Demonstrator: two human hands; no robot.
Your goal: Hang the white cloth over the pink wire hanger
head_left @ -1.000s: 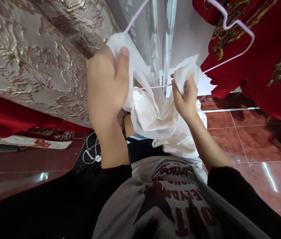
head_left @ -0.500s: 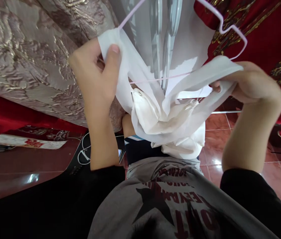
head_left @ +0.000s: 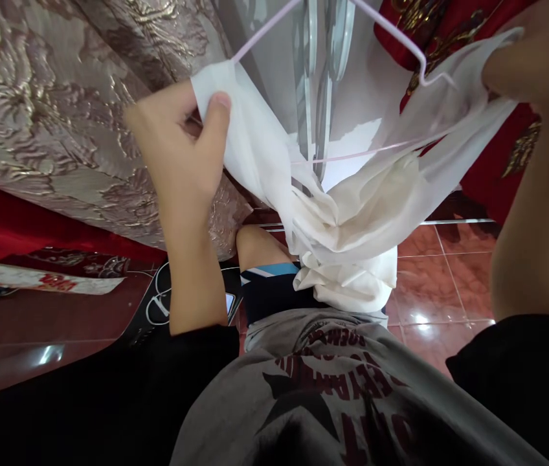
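A sheer white garment [head_left: 371,226] hangs bunched above my lap, stretched between my two hands. My left hand [head_left: 190,139] is closed on its upper left part, thumb on top, where an arm of the pink hanger [head_left: 267,29] enters the cloth. At the upper right, my right hand [head_left: 531,71] grips the other side of the garment; it is blurred and its fingertips are hidden. The hanger's right end lies behind or inside the sheer cloth, and its thin lower bar crosses the garment's opening.
Textured pinkish-gold fabric [head_left: 51,110] hangs at the left, and red fabric with gold decoration [head_left: 492,175] at the right. Pale metal bars [head_left: 320,97] stand ahead. A white cable [head_left: 158,307] and a phone [head_left: 230,303] lie by my left arm.
My right hand has moved up and outward, pulling the garment's right side over the hanger's right end. My left hand has stayed nearly in place, still holding the cloth.
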